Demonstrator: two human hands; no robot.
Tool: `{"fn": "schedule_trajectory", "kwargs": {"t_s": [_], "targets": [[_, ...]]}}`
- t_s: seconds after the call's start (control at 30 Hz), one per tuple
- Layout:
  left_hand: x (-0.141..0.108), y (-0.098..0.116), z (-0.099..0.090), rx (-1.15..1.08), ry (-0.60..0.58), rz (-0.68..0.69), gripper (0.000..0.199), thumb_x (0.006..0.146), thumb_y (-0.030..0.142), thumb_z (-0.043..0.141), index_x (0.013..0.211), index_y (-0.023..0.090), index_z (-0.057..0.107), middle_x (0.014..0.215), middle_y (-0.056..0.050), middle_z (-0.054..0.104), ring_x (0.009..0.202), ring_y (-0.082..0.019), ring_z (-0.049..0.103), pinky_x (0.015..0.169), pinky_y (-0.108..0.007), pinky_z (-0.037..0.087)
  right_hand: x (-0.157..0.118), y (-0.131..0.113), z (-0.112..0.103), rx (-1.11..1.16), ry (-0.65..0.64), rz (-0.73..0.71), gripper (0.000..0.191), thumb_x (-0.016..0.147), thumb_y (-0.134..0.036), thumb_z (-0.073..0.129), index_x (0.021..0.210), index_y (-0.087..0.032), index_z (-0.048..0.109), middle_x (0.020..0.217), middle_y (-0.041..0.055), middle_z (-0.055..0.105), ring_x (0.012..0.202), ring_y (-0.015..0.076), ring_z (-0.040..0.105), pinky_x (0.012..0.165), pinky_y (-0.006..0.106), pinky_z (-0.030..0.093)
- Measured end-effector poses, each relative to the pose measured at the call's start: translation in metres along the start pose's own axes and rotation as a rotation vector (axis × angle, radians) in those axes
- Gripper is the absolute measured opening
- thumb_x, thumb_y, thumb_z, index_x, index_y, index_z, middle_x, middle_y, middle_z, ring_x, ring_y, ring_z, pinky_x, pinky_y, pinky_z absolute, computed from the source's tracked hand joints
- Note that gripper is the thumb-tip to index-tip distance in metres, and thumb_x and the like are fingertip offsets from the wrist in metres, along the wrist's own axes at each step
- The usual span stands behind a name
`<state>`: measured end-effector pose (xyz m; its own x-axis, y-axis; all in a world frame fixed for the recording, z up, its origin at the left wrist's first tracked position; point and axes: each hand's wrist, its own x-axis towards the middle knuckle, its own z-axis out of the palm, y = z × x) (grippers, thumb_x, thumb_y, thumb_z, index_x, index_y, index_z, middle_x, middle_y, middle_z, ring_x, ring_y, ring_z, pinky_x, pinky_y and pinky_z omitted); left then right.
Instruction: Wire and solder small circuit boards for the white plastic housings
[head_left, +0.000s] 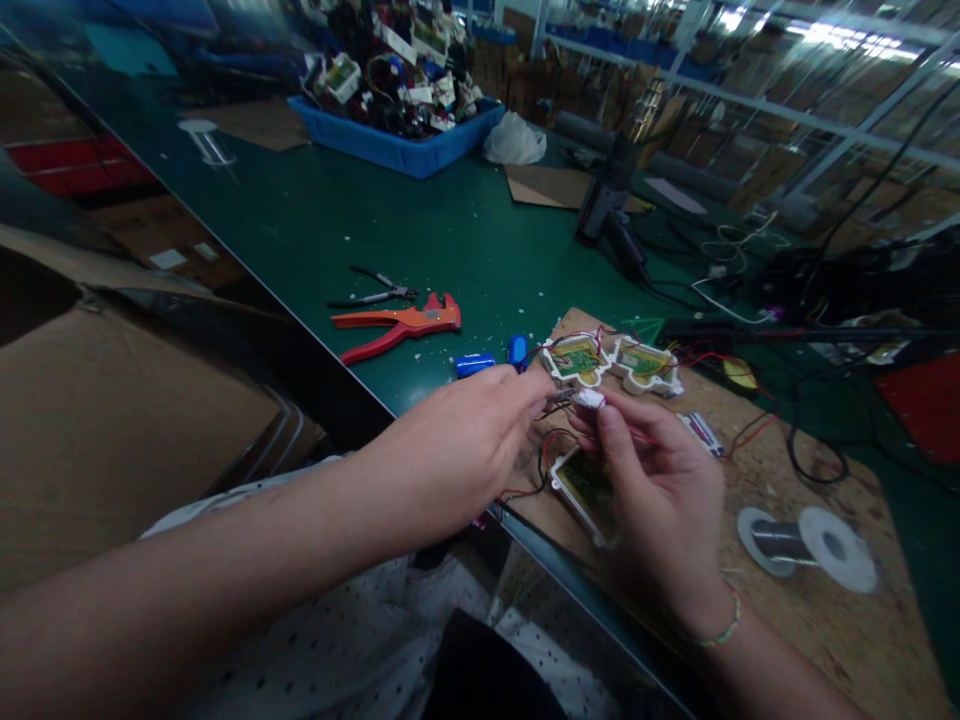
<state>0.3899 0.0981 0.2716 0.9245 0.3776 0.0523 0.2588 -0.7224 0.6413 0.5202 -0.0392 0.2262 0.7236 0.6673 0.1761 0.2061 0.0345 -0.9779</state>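
My right hand [660, 480] pinches a small white piece [589, 399] between thumb and fingers, above the front of the wooden board. My left hand [472, 440] reaches in from the left with fingers pinched together, its tips close to the white piece. Thin dark strands show between the two hands; what exactly the left fingers grip is hidden. Just behind the hands are two white plastic housings with green circuit boards, a left housing [577, 358] and a right housing [646, 366]. A larger white-framed board [585, 490] lies below, partly covered by my right hand.
Red-orange wire strippers [405, 325], dark pliers [379, 290] and blue cylindrical cells [475, 365] lie left of the wooden board [817, 500]. A solder spool [806, 547] sits right. Farther back are a hot-air gun [604, 200] and a full blue bin [405, 150].
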Motion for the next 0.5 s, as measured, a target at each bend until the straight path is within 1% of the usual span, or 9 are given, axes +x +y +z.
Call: {"fn": "schedule_trajectory", "kwargs": {"t_s": [0.03,0.07,0.13,0.17,0.23,0.3,0.5], "targets": [[-0.001,0.0,0.001,0.014,0.014,0.025,0.03,0.104,0.028,0.034,0.117,0.025,0.061,0.11,-0.005,0.069,0.101,-0.022,0.064,0.088,-0.035,0.049,0.0,0.0,0.0,-0.018,0.0,-0.017,0.021,0.091,-0.031,0.067,0.11,-0.022,0.071,0.107,0.006,0.076,0.089,0.0177,0.076,0.08,0.031,0.066],[-0.001,0.001,0.001,0.036,0.021,0.028,0.03,0.103,0.029,0.035,0.114,0.024,0.063,0.108,-0.005,0.07,0.1,-0.022,0.064,0.088,-0.035,0.049,-0.001,0.0,0.0,-0.042,0.003,-0.04,0.021,0.091,-0.03,0.067,0.11,-0.022,0.072,0.107,0.0057,0.076,0.089,0.0173,0.076,0.081,0.031,0.066],[-0.004,0.005,0.001,0.085,0.033,-0.006,0.032,0.103,0.033,0.037,0.108,0.023,0.068,0.1,-0.004,0.072,0.094,-0.023,0.067,0.083,-0.034,0.051,-0.002,0.0,0.0,-0.098,0.016,-0.099,0.021,0.09,-0.028,0.068,0.11,-0.022,0.072,0.104,0.0052,0.076,0.088,0.0169,0.075,0.081,0.03,0.065],[-0.005,0.007,0.001,0.105,0.045,-0.026,0.033,0.103,0.035,0.038,0.107,0.024,0.069,0.097,-0.004,0.073,0.091,-0.023,0.068,0.08,-0.034,0.051,-0.002,0.0,-0.001,-0.121,0.022,-0.126,0.021,0.09,-0.027,0.068,0.109,-0.022,0.073,0.104,0.005,0.077,0.088,0.0168,0.075,0.081,0.03,0.065],[-0.006,0.01,0.0,0.114,0.072,-0.058,0.033,0.102,0.039,0.04,0.115,0.026,0.068,0.096,-0.004,0.075,0.089,-0.023,0.071,0.078,-0.034,0.053,-0.003,0.001,-0.001,-0.148,0.026,-0.164,0.021,0.09,-0.025,0.067,0.11,-0.022,0.073,0.104,0.0043,0.076,0.087,0.0162,0.075,0.08,0.029,0.065],[-0.007,0.011,0.0,0.093,0.099,-0.066,0.034,0.101,0.041,0.044,0.123,0.029,0.066,0.099,-0.004,0.077,0.09,-0.023,0.072,0.08,-0.033,0.055,-0.003,0.002,-0.002,-0.161,0.02,-0.183,0.022,0.091,-0.024,0.067,0.112,-0.024,0.073,0.105,0.0031,0.076,0.088,0.0151,0.075,0.08,0.027,0.064],[-0.003,0.011,0.004,0.048,0.128,-0.018,0.033,0.099,0.037,0.048,0.125,0.032,0.068,0.11,-0.001,0.077,0.098,-0.022,0.073,0.091,-0.035,0.056,-0.006,0.001,-0.004,-0.288,0.01,-0.242,0.026,0.09,-0.021,0.067,0.115,-0.028,0.072,0.106,0.0008,0.076,0.088,0.0137,0.074,0.081,0.026,0.061]]}}
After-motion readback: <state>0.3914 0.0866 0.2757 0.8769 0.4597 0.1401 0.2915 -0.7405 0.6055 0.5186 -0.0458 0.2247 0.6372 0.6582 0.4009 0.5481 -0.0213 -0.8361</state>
